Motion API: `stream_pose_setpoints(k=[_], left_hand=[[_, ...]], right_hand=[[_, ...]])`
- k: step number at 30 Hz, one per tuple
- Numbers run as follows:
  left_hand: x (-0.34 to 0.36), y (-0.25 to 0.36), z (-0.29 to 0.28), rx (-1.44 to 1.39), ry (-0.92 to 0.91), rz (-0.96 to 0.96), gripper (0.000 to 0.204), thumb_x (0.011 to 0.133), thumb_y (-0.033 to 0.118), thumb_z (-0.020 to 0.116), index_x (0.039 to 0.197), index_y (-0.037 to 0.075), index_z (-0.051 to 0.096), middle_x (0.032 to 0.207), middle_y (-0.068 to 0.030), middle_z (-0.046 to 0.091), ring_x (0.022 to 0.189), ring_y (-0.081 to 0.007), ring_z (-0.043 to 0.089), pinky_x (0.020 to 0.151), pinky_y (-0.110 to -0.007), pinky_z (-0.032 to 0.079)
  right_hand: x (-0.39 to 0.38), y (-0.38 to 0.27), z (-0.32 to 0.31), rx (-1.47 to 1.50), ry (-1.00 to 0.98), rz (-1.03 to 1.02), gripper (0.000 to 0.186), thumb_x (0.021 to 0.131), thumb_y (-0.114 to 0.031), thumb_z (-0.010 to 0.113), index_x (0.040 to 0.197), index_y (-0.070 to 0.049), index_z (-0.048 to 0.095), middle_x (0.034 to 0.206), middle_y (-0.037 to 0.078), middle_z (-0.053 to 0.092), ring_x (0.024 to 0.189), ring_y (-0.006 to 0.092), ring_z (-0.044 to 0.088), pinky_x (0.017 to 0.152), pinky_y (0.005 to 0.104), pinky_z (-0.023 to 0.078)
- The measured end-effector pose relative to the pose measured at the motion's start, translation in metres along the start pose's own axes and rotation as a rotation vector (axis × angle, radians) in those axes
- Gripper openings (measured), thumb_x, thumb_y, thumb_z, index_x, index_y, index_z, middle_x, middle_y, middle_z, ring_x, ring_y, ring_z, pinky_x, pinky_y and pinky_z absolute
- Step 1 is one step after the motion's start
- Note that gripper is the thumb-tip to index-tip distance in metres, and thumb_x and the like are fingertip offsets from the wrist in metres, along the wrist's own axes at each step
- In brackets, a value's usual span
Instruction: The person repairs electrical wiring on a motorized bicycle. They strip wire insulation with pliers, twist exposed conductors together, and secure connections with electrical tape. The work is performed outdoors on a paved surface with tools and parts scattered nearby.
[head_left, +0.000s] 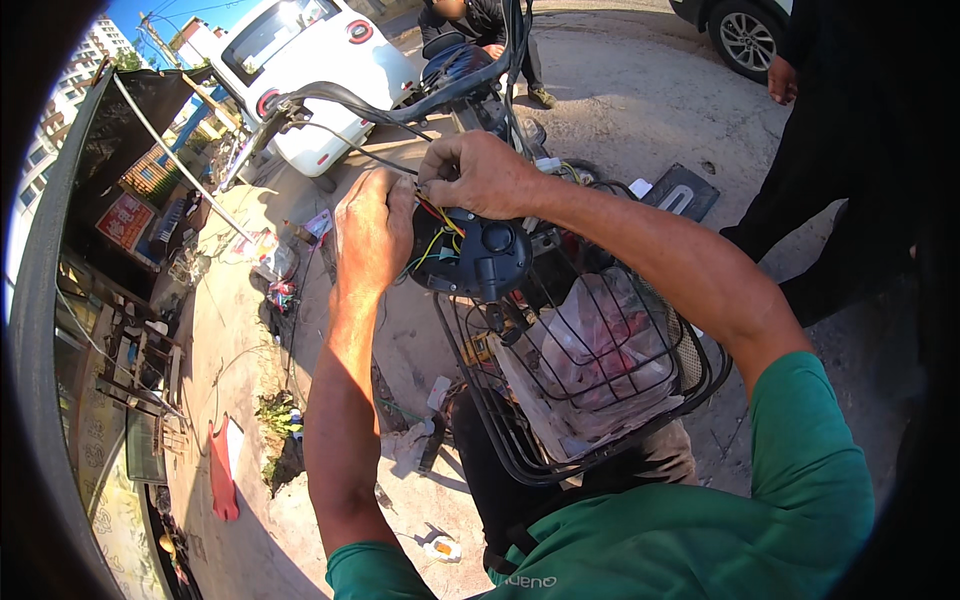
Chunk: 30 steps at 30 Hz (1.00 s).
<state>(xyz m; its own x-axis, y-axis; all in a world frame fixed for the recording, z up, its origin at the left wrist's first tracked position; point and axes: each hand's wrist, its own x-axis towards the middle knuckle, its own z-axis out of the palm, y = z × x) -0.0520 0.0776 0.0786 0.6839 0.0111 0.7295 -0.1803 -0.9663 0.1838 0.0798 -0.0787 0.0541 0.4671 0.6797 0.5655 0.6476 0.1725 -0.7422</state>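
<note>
Black wire basket sits on the near side of the round black plastic housing. Thin red and yellow wires rise from the housing; left hand and right hand pinch them, fingers pressed together. Beyond the housing: black handlebar, then white vehicle.

Wires in housing, basket nearer, bag in basket, van beyond

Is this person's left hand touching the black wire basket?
Apart: the head view shows a strip of ground between the left hand and the black wire basket.
</note>
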Motion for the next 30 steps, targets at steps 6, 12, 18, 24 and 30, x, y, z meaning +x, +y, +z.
stream_pose_setpoints(k=[6,12,18,24,30], left_hand=[[0.003,0.012,0.000,-0.106,-0.057,-0.368,0.035,0.101,0.029,0.065,0.091,-0.004,0.071,0.075,-0.0195,0.070,0.072,-0.0316,0.070,0.069,-0.043,0.053],[0.000,0.002,-0.004,-0.415,-0.012,-0.496,0.026,0.099,0.022,0.071,0.094,-0.003,0.073,0.081,-0.0080,0.072,0.072,-0.0123,0.065,0.067,-0.034,0.053],[-0.004,-0.003,-0.013,-0.059,0.002,0.198,0.019,0.087,-0.001,0.077,0.106,0.001,0.073,0.096,-0.0130,0.072,0.083,-0.0280,0.071,0.076,-0.037,0.055],[-0.003,0.002,-0.011,-0.047,-0.011,0.118,0.008,0.094,0.007,0.071,0.099,0.001,0.071,0.094,-0.0178,0.070,0.089,-0.0378,0.071,0.079,-0.042,0.055],[-0.004,0.001,0.003,-0.014,0.012,-0.049,0.026,0.100,0.025,0.063,0.093,0.000,0.070,0.079,-0.0214,0.068,0.080,-0.0421,0.069,0.074,-0.045,0.053]], right_hand=[[0.001,0.000,0.001,-0.013,-0.013,-0.013,0.023,0.082,-0.018,0.079,0.097,0.000,0.077,0.091,0.013,0.077,0.086,0.0222,0.073,0.082,0.0374,0.056],[-0.001,-0.002,-0.001,-0.048,-0.028,-0.013,0.023,0.082,-0.019,0.079,0.096,0.000,0.077,0.091,0.014,0.077,0.084,0.0233,0.072,0.081,0.0383,0.056],[-0.001,-0.002,0.000,-0.045,-0.014,-0.031,0.025,0.082,-0.020,0.079,0.097,0.000,0.077,0.090,0.015,0.076,0.084,0.0243,0.072,0.080,0.0386,0.055],[-0.001,-0.002,0.000,-0.020,-0.034,-0.021,0.027,0.082,-0.021,0.079,0.098,0.000,0.077,0.093,0.015,0.077,0.086,0.0249,0.073,0.082,0.0387,0.056],[-0.001,0.001,0.001,-0.007,-0.035,-0.025,0.028,0.082,-0.021,0.078,0.099,0.000,0.077,0.094,0.015,0.078,0.088,0.0252,0.074,0.083,0.0384,0.056]])
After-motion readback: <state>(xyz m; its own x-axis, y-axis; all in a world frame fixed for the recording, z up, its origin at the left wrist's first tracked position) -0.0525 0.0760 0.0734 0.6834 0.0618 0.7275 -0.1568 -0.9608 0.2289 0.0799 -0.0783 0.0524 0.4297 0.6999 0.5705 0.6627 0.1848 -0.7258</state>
